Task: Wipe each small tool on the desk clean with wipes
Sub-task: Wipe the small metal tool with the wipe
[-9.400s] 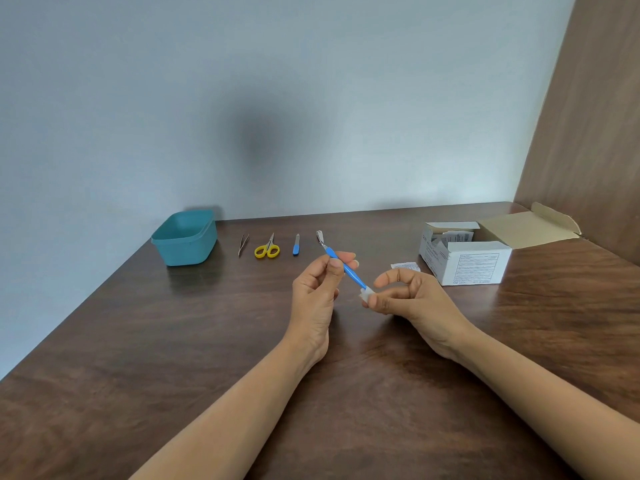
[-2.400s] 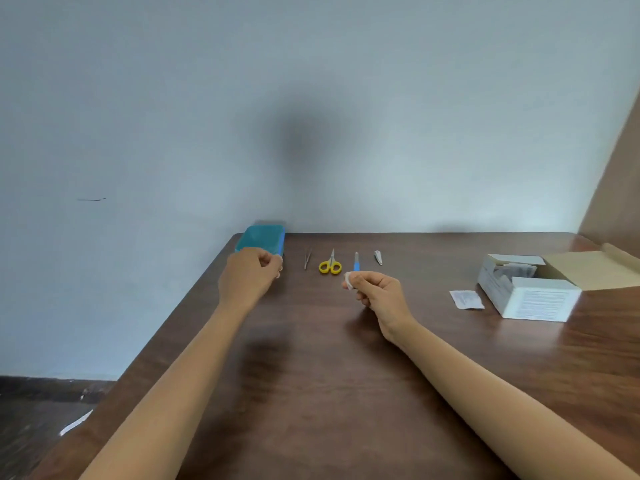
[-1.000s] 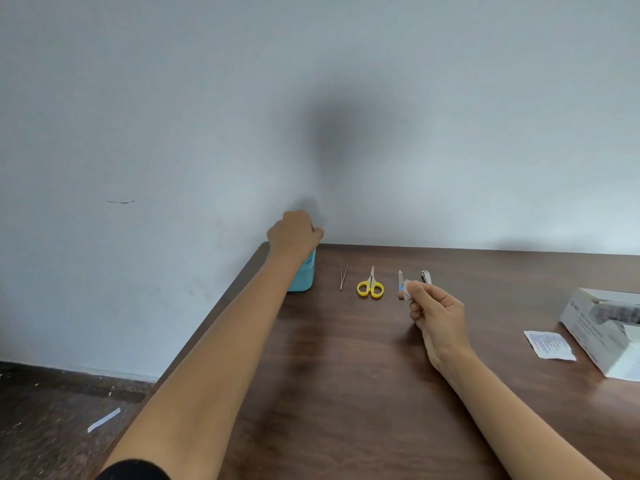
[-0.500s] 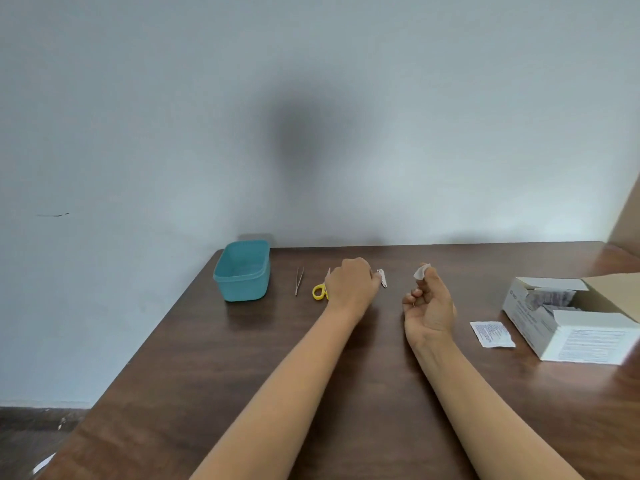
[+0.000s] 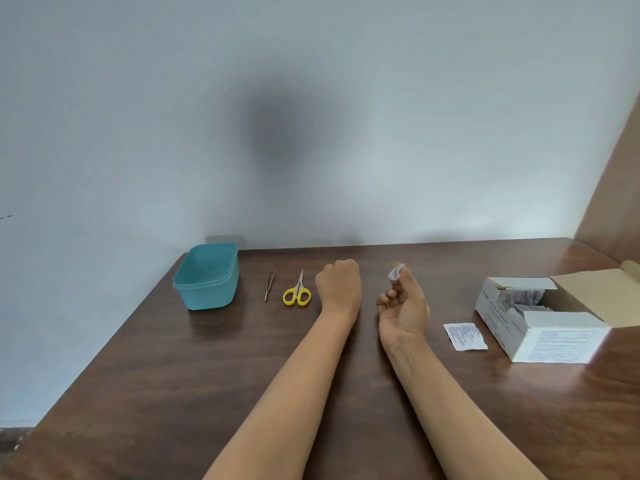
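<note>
Head view: two bare forearms reach out over a dark wooden desk (image 5: pixel 166 375). To the right, a flat white printed sachet (image 5: pixel 465 336) lies just beside an open white carton (image 5: pixel 554 341), its flap thrown back and more sachets showing inside.

Farther out, the right hand (image 5: pixel 403 303) is turned palm up, its fingertips pinching a small white wipe (image 5: pixel 396 271) held clear of the desk, the other fingers curled in. The left hand (image 5: pixel 338 285) sits knuckles-up at the row of tools, fingers curled down and away from the camera. Whether they have closed on anything cannot be told, as the hand hides whatever lies under it.

Just left of it lie yellow-handled scissors (image 5: pixel 297 294), blades shut and pointing toward the wall. Thin steel tweezers (image 5: pixel 269 285) lie near them; both are flat on the desk and not touching. A teal plastic tub (image 5: pixel 207 275) stands at the far left corner, against the pale wall (image 5: pixel 311 116).

The step in hand appears to be fetching the next tool, with the wipe held ready. The next move calls for a fingertip pinch on a slim tool, a lift toward the right hand, and the wipe drawn along its length. The wipe looks small, creased and limp. Whether it is damp or soiled is too fine to tell.
</note>
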`<state>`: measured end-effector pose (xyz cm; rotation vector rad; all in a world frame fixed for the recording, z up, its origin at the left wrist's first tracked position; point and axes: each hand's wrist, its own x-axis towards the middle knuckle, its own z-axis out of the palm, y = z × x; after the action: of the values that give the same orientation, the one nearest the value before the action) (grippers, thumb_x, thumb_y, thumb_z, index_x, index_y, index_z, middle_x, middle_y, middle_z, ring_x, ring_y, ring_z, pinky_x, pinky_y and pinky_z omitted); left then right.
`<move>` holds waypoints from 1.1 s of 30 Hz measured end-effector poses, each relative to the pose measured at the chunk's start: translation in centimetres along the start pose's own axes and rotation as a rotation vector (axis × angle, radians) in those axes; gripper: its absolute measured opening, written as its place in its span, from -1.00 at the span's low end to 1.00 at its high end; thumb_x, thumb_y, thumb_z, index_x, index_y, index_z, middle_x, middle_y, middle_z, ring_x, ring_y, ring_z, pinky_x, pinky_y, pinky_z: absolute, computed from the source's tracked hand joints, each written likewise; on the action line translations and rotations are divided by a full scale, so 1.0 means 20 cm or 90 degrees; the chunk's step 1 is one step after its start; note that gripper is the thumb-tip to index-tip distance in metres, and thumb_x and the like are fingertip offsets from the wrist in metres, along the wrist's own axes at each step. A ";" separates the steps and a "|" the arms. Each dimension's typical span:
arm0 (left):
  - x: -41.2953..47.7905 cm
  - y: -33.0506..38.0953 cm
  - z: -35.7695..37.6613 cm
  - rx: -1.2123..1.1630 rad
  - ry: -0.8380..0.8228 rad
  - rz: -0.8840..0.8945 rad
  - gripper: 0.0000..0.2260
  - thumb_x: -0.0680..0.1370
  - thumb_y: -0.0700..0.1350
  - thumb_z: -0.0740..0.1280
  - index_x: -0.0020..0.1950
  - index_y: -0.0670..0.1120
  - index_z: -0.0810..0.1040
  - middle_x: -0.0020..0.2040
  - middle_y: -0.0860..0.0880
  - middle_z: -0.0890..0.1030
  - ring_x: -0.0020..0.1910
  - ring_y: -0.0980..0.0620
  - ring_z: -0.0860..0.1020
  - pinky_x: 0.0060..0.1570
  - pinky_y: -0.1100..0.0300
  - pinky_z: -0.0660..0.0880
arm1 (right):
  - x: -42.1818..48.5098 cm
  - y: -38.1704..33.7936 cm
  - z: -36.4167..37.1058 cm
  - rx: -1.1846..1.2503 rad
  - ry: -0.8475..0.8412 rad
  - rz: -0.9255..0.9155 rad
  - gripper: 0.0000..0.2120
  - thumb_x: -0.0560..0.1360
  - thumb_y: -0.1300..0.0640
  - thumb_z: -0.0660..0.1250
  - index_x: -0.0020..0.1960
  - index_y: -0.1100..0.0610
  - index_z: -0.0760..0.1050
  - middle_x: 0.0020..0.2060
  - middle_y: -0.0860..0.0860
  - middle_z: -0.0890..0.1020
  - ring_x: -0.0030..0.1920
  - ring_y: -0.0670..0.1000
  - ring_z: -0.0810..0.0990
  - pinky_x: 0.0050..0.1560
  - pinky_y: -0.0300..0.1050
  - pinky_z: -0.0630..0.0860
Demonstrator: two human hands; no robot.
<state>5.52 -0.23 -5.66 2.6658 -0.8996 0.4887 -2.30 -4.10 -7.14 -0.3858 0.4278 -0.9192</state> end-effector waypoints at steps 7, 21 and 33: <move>-0.09 -0.09 -0.03 -0.458 0.084 -0.085 -0.85 0.53 -0.06 0.35 -0.12 -0.09 0.67 -0.20 -0.01 0.69 -0.16 0.04 0.61 -0.16 0.20 0.48 | 0.00 0.00 0.00 0.001 -0.001 -0.001 -0.94 0.48 0.23 0.35 -0.14 0.12 0.58 -0.34 -0.04 0.54 -0.50 -0.16 0.34 -0.49 -0.34 0.29; -0.61 -0.27 -0.27 -1.261 -0.037 -0.306 -0.76 0.49 -0.37 0.38 0.14 -0.20 0.55 -0.17 -0.17 0.69 -0.21 -0.07 0.69 -0.15 0.11 0.65 | -0.05 0.02 0.00 -0.096 -0.074 0.019 -0.95 0.48 0.28 0.38 -0.12 0.16 0.59 -0.32 -0.03 0.60 -0.48 -0.18 0.35 -0.48 -0.35 0.30; -0.73 -0.25 -0.33 -1.150 -0.073 -0.227 -0.85 0.52 -0.28 0.39 0.04 -0.13 0.51 -0.18 -0.16 0.58 -0.21 -0.10 0.70 -0.26 0.15 0.63 | -0.20 0.01 -0.08 -0.295 -0.209 0.000 -0.93 0.47 0.33 0.37 -0.14 0.22 0.61 -0.43 -0.01 0.54 -0.45 -0.12 0.31 -0.46 -0.31 0.30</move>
<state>-3.77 13.79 -6.29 1.0727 -0.3945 -0.4447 -5.17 -1.04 -7.90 -0.9454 0.3350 -0.7343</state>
